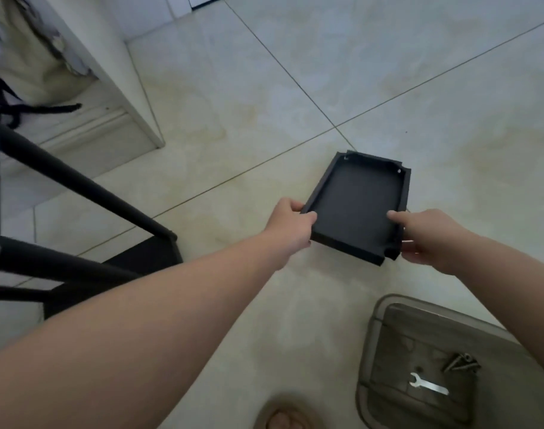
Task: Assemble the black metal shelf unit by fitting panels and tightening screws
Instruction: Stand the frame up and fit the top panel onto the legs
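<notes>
Both left hand (291, 224) and right hand (425, 236) curl fingers round black raised-rim panel (357, 205)

Level: dim to moderate, soft and even; colours muted, with a greenish-yellow cast.
Source: not in view; the pale glossy floor tiles (388, 72) read brightest beyond the grip, to its far right.
Shadows: weak and edgeless; a faint darkening just under the black metal tray-shaped panel (357, 209) held by the left hand (291, 224) and right hand (425, 236).
Glare: none harsh; one small glint on the flat silver spanner (428, 387), below and right of the grip.
Dark detail: panel interior flat, nearly featureless.
Blur: cream fabric bundle (26, 57), far left above the grip, smeared; bare foot (283, 419) below the grip soft.
Distortion: wide-angle; black metal frame tubes (79, 181) left of the grip and both forearms stretch toward the edges.
</notes>
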### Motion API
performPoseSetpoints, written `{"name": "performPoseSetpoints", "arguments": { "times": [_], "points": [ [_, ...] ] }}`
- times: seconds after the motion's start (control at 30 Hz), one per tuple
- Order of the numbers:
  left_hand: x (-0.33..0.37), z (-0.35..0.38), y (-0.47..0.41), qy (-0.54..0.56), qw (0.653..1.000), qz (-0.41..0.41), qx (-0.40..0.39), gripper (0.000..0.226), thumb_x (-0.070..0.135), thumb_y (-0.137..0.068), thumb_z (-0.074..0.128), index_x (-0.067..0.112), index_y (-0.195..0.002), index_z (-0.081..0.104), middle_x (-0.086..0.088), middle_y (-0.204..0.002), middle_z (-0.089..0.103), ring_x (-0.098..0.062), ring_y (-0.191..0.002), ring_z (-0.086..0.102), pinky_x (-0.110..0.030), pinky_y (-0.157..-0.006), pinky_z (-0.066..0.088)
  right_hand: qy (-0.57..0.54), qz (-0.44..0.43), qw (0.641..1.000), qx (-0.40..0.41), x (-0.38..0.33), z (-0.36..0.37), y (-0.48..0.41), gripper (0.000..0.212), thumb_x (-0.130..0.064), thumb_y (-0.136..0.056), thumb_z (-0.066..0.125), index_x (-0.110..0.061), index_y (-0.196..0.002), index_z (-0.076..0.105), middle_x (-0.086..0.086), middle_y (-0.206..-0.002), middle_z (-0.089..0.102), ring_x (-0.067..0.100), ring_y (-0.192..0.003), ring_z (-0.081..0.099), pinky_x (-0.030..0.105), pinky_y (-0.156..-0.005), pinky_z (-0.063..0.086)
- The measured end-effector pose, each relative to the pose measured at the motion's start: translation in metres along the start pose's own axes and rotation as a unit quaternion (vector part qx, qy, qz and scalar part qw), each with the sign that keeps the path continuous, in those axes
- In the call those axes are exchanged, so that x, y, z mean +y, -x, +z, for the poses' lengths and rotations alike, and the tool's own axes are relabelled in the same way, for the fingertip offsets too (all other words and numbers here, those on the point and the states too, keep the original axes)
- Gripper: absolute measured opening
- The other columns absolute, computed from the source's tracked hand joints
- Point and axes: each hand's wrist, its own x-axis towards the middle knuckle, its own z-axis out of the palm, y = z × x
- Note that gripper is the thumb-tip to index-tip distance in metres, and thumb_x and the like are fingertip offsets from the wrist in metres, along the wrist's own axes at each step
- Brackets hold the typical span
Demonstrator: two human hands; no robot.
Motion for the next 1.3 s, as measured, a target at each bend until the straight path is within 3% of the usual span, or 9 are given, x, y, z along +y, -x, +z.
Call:
{"name": "performPoseSetpoints", "arguments": {
  "times": [0.17,0.33,0.53,0.67,0.77,0.9,1.0,1.17,1.3],
  "points": [
    [0.034,-0.06,0.066,-0.006,1.0,-0.014,-0.025,0.02,0.015,-0.099,0.058,0.012,-0.117,0.051,-0.016,-0.125,0.057,-0.025,-0.096,0.062,-0.028,-0.063,0.056,-0.096,-0.003,0.991,-0.088,-0.016,-0.005,0.075,0.025,-0.034,-0.104,0.054,-0.013,-0.091,0.054,0.008,-0.071,0.054,0.022,-0.058,0.058,0.031,-0.055,0.047],
    [0.056,-0.111,0.162,-0.01,0.999,0.034,-0.015,0.018,0.011,-0.098,0.057,0.015,-0.116,0.053,-0.015,-0.126,0.059,-0.023,-0.096,0.063,-0.026,-0.058,0.054,-0.193,-0.051,0.968,-0.151,-0.035,-0.018,0.177,0.018,-0.021,-0.104,0.052,-0.007,-0.111,0.06,0.013,-0.102,0.068,0.027,-0.077,0.072,0.031,-0.055,0.058],
    [0.069,-0.162,0.3,-0.139,0.978,0.156,0.003,0.02,0.027,-0.097,0.06,0.022,-0.116,0.058,-0.005,-0.124,0.064,-0.018,-0.095,0.064,-0.027,-0.075,0.053,-0.205,-0.18,0.949,-0.159,-0.05,-0.046,0.322,0.021,-0.019,-0.103,0.054,-0.001,-0.11,0.063,0.012,-0.085,0.078,0.027,-0.075,0.077,0.031,-0.056,0.061],
    [0.082,-0.205,0.395,-0.391,0.857,0.33,0.06,0.046,0.014,-0.096,0.049,0.028,-0.14,0.048,0.002,-0.145,0.051,-0.02,-0.129,0.049,-0.029,-0.1,0.039,-0.21,-0.251,0.933,-0.148,-0.066,-0.054,0.417,0.018,-0.017,-0.102,0.056,0.001,-0.103,0.062,0.011,-0.077,0.077,0.026,-0.07,0.076,0.031,-0.055,0.06],
    [0.087,-0.236,0.465,-0.509,0.757,0.403,0.07,0.066,0.004,-0.084,0.05,0.034,-0.142,0.045,0.006,-0.147,0.049,-0.016,-0.135,0.041,-0.029,-0.106,0.032,-0.215,-0.297,0.918,-0.149,-0.082,-0.051,0.483,0.016,-0.016,-0.102,0.056,0.0,-0.101,0.061,0.011,-0.077,0.077,0.025,-0.07,0.076,0.03,-0.055,0.06],
    [0.081,-0.275,0.53,-0.532,0.676,0.471,0.194,0.046,0.026,-0.093,0.061,0.031,-0.137,0.05,0.007,-0.134,0.059,-0.016,-0.126,0.051,-0.035,-0.111,0.033,-0.227,-0.332,0.9,-0.168,-0.107,-0.031,0.566,0.016,-0.017,-0.1,0.058,0.0,-0.101,0.06,0.02,-0.089,0.073,0.025,-0.07,0.076,0.029,-0.056,0.06],
    [0.074,-0.305,0.563,-0.477,0.641,0.519,0.303,0.026,0.027,-0.097,0.056,0.024,-0.123,0.059,0.007,-0.116,0.067,-0.019,-0.111,0.059,-0.034,-0.107,0.034,-0.224,-0.354,0.888,-0.187,-0.126,-0.007,0.618,0.019,-0.021,-0.1,0.059,-0.002,-0.101,0.058,0.021,-0.094,0.069,0.022,-0.066,0.075,0.027,-0.055,0.059],
    [0.059,-0.357,0.592,-0.356,0.644,0.536,0.414,0.017,0.027,-0.098,0.055,0.02,-0.113,0.06,0.007,-0.091,0.066,-0.022,-0.089,0.062,-0.034,-0.092,0.04,-0.187,-0.383,0.873,-0.235,-0.153,0.037,0.679,0.034,-0.037,-0.098,0.066,-0.004,-0.104,0.064,0.017,-0.089,0.074,0.028,-0.079,0.077,0.033,-0.06,0.061],
    [0.049,-0.393,0.589,-0.222,0.713,0.5,0.439,0.017,0.03,-0.098,0.058,0.021,-0.111,0.058,0.017,-0.071,0.047,-0.017,-0.067,0.053,-0.032,-0.061,0.037,-0.136,-0.407,0.868,-0.249,-0.165,0.074,0.695,0.036,-0.045,-0.099,0.061,-0.013,-0.115,0.063,0.013,-0.104,0.076,0.028,-0.095,0.076,0.039,-0.07,0.063]
  ]
}}
